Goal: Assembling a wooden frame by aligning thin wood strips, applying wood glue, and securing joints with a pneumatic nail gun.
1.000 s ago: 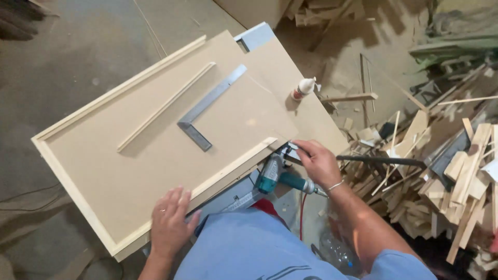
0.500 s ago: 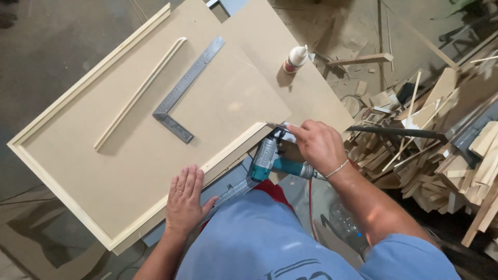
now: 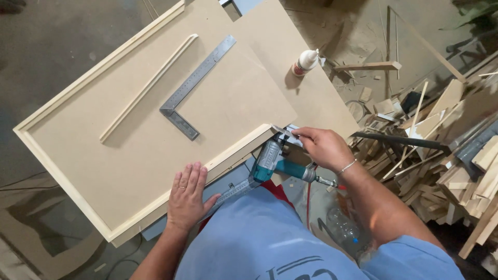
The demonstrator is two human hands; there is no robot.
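Blue shirt (image 3: 270, 243) fills the bottom edge, person leaning over the work. Left hand (image 3: 187, 199) lies flat and open, palm down, fingers spread, pressing on the near corner of the framed board (image 3: 140, 150), right by its pale wood edge strip (image 3: 236, 150). Right hand (image 3: 324, 148) is clenched around a teal nail gun (image 3: 272, 163), nose of the tool at the strip's right end, at the board's corner; air fitting sticks out toward the wrist. Clear plastic bottle (image 3: 342, 228) sits low under the right forearm. Farther up on the board: steel square (image 3: 194, 85) lying flat, loose wood strip (image 3: 148, 85) just beside it, apart. Beyond, white glue bottle (image 3: 304, 62) on the bare panel. Scrap wood pile (image 3: 441, 140) spreads to the right.
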